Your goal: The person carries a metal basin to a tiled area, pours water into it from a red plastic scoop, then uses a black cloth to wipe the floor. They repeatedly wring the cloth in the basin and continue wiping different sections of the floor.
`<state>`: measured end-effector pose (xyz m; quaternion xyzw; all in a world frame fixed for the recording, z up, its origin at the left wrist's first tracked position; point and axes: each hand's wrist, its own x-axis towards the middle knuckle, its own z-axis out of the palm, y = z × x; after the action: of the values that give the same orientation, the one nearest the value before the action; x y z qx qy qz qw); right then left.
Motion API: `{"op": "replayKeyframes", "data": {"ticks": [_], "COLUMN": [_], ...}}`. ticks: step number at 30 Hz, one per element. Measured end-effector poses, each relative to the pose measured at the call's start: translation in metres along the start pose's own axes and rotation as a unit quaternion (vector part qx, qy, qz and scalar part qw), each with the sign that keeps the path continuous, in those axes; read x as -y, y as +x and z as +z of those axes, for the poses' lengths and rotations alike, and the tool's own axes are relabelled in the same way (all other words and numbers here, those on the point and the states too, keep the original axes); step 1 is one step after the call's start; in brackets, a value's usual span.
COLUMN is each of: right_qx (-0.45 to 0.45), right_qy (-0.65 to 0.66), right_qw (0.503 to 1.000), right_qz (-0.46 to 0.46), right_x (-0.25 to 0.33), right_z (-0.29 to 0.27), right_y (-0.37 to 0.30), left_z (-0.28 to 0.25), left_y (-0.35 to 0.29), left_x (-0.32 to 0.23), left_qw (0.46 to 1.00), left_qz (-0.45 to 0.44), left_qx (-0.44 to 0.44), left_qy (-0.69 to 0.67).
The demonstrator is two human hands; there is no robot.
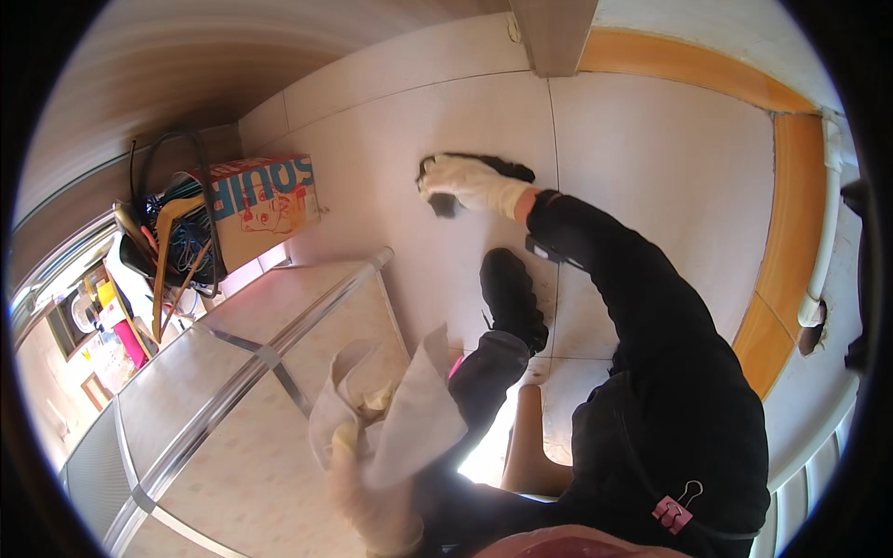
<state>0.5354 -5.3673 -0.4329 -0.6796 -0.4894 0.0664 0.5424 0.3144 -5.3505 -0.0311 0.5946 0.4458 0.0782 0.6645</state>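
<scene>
My right hand, in a white glove below a black sleeve, reaches out to the pale tiled floor. Its fingers close around a dark, soft-looking thing, whose kind I cannot make out; black parts of it show above and below the glove. Lower down, my left hand, smeared by motion, grips a whitish, crumpled open bag or cloth. Something pale yellow shows within its folds. My foot in a black shoe stands on the floor between the two hands.
To the left is a metal-edged, pale-panelled cabinet or case. Behind it stands a printed cardboard box beside a black container with hangers. A wooden post rises at the far side; a white pipe runs along the right wall.
</scene>
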Motion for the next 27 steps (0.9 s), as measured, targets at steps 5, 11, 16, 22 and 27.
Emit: {"op": "replayKeyframes", "data": {"ticks": [5, 11, 16, 22, 27], "right_qx": [-0.191, -0.149, -0.112, 0.02, -0.105], "right_qy": [-0.12, -0.418, -0.116, 0.037, -0.099], "right_qw": [0.968, 0.87, 0.986, 0.996, 0.982], "right_qz": [0.112, 0.214, -0.043, 0.084, 0.119], "right_x": [-0.033, -0.1, -0.034, 0.049, -0.025], "right_z": [-0.051, -0.09, -0.035, -0.032, -0.114], "right_y": [-0.009, 0.049, -0.011, -0.106, -0.059], "left_z": [0.005, 0.013, 0.017, 0.002, 0.004], "left_y": [-0.002, 0.01, 0.004, -0.007, -0.006], "left_x": [0.003, 0.003, 0.002, 0.003, 0.002], "left_qw": [0.999, 0.997, 0.982, 0.999, 0.999], "left_qz": [-0.027, -0.003, 0.047, 0.006, -0.029], "left_qx": [-0.006, 0.08, -0.055, -0.022, -0.021], "left_qy": [-0.025, 0.006, 0.173, 0.046, -0.022]}}
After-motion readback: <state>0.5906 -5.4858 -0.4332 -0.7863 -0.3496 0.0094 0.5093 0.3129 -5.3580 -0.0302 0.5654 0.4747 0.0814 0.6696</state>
